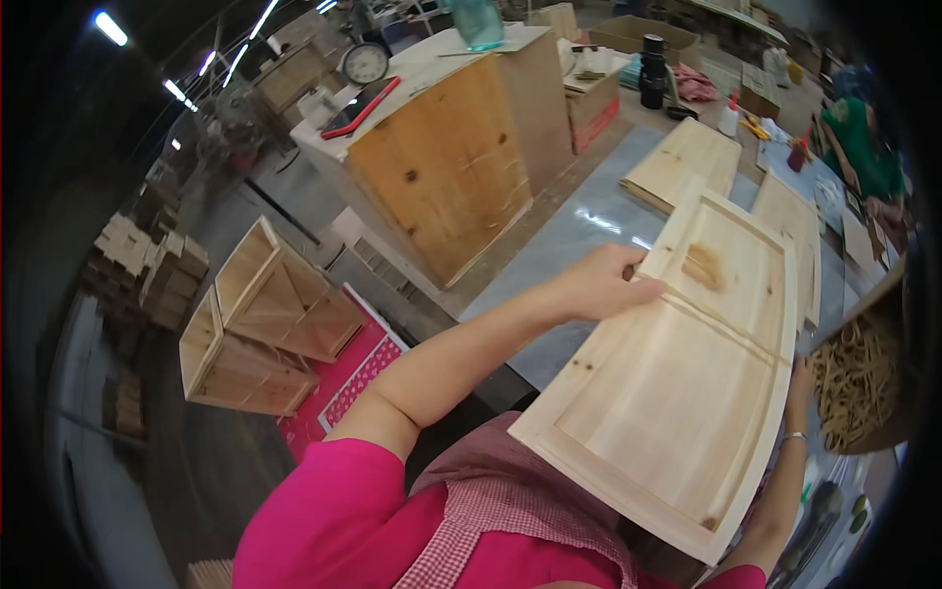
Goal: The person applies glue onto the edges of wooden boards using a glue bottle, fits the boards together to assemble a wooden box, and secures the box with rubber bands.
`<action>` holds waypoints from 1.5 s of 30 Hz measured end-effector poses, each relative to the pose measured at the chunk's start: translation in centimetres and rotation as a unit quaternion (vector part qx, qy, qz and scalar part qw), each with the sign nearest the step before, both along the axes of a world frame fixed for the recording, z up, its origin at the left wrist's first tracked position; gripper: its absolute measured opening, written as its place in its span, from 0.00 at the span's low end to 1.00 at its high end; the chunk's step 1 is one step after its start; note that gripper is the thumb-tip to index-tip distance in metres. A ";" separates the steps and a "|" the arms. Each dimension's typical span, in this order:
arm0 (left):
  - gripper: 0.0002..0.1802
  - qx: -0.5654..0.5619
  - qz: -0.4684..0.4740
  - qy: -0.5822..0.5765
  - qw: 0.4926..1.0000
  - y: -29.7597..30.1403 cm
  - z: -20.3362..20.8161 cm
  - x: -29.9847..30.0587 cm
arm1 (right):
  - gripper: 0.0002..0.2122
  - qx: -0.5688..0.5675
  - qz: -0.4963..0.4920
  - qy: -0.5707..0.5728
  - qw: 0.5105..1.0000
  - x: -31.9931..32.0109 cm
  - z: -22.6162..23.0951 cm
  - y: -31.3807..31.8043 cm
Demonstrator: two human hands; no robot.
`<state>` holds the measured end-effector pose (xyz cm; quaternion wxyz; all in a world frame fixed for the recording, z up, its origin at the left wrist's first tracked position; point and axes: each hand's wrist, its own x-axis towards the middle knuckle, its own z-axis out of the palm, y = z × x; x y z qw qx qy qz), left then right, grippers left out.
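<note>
A pale, framed wooden panel [653,393] with a curved end lies tilted across the front of my body. Around its middle runs a tan rubber band [726,322], stretched from one long edge to the other. My left hand [618,283] is closed over the panel's left edge, thumb at the band. At the opposite edge, where the band ends, my right hand [802,381] grips the panel from the side; most of its fingers are hidden. Beyond the panel, another pale wooden board [687,162] rests on the grey tabletop [549,344], with one more board [793,231] beside it.
Close to my right hand stands a box of rubber bands [856,381]. A wooden cabinet [442,167] carries a red-edged phone [361,106] and a clock [366,63]. Wooden box pieces [280,294] stand at left. Bottles [729,116] sit farther back, near a person in green [863,147].
</note>
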<state>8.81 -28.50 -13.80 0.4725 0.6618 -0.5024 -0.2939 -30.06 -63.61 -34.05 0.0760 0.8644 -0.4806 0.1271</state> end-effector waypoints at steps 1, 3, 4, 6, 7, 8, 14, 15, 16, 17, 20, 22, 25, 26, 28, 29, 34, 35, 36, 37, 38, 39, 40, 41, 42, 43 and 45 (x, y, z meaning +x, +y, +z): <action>0.22 -0.008 0.007 0.001 1.000 0.2 -0.1 0.1 | 0.18 0.000 0.018 0.001 1.000 0.6 -0.7 -1.3; 0.22 -0.015 0.018 0.010 1.000 0.8 0.1 0.1 | 0.11 0.071 0.002 -0.026 0.997 1.1 -0.9 -2.4; 0.22 -0.009 0.023 -0.018 1.000 0.7 0.4 0.2 | 0.05 0.020 0.043 -0.090 0.995 1.2 -0.8 -1.9; 0.22 -0.004 0.025 -0.037 0.999 0.3 0.3 0.6 | 0.06 0.111 0.062 -0.139 0.982 1.6 -0.2 -1.8; 0.22 -0.006 0.022 -0.054 0.998 -0.2 0.1 0.8 | 0.07 0.200 0.073 -0.193 0.958 1.5 0.7 -1.5; 0.22 -0.006 0.023 -0.072 0.997 -0.4 -0.1 1.0 | 0.09 0.210 0.059 -0.193 0.957 3.0 3.1 0.8; 0.25 0.027 -0.002 -0.021 0.999 -0.1 0.8 1.2 | 0.10 0.025 0.078 -0.269 0.960 5.0 13.4 5.3; 0.26 0.047 -0.001 0.006 0.999 0.2 1.0 1.4 | 0.11 -0.006 0.104 -0.280 0.954 5.3 15.2 5.6; 0.29 0.071 0.031 -0.046 0.996 0.6 1.4 1.4 | 0.10 0.008 0.106 -0.315 0.943 5.9 17.9 7.2; 0.32 0.090 0.061 -0.099 0.989 0.5 2.0 0.9 | 0.10 -0.007 0.093 -0.328 0.940 5.5 20.9 9.4; 0.40 0.017 0.122 -0.318 0.940 1.9 4.9 -1.1 | 0.07 -0.044 0.167 -0.369 0.913 6.4 28.0 16.8; 0.45 -0.187 0.021 -0.362 0.913 3.8 7.2 -2.9 | 0.05 0.022 0.266 -0.392 0.880 7.4 31.1 23.3; 0.46 -0.314 -0.157 -0.240 0.905 8.1 10.6 -8.0 | 0.10 0.088 0.419 -0.307 0.850 9.8 33.0 32.9; 0.45 -0.283 -0.215 -0.231 0.906 9.1 10.9 -8.5 | 0.11 0.080 0.486 -0.259 0.831 10.1 33.0 34.9; 0.40 -0.243 -0.323 -0.283 0.870 11.7 12.3 -9.0 | 0.08 0.046 0.580 -0.266 0.768 10.8 32.6 38.7; 0.36 -0.166 -0.324 -0.190 0.912 13.3 12.5 -9.1 | 0.08 0.064 0.590 -0.261 0.762 10.9 32.2 39.5; 0.13 -0.136 -0.265 0.081 0.951 19.7 8.6 -7.9 | 0.10 0.161 0.625 -0.156 0.748 9.5 31.0 41.8; 0.09 -0.128 -0.257 0.094 0.953 21.0 8.3 -7.6 | 0.05 0.140 0.630 -0.208 0.735 9.5 29.7 42.3; 0.08 -0.120 -0.249 0.106 0.955 22.2 8.0 -7.6 | 0.05 0.146 0.633 -0.209 0.731 9.2 29.6 42.8; 0.06 -0.199 -0.279 0.182 0.922 22.6 7.0 -7.9 | 0.06 0.167 0.617 -0.191 0.745 8.6 29.7 42.9; 0.04 -0.161 -0.298 0.298 0.893 24.0 7.3 -7.6 | 0.06 0.186 0.601 -0.174 0.758 8.1 29.7 43.0; 0.05 -0.164 -0.316 0.281 0.891 25.0 7.1 -7.5 | 0.09 0.186 0.602 -0.198 0.751 7.7 28.7 43.0; 0.06 -0.170 -0.334 0.265 0.889 25.6 6.9 -7.4 | 0.09 0.187 0.605 -0.194 0.749 7.2 28.6 43.0; 0.09 -0.195 -0.320 0.145 0.916 26.0 6.9 -7.2 | 0.11 0.190 0.595 -0.178 0.760 6.7 28.5 42.8; 0.09 -0.199 -0.315 0.145 0.917 26.2 7.0 -6.8 | 0.14 0.192 0.586 -0.162 0.770 6.1 28.5 42.4; 0.12 -0.210 -0.253 -0.131 0.935 25.9 7.1 -6.2 | 0.18 0.158 0.574 -0.165 0.787 5.1 28.3 41.8; 0.17 -0.207 -0.148 -0.467 0.847 25.6 6.6 -4.3 | 0.22 -0.001 0.514 -0.194 0.836 1.8 27.8 40.0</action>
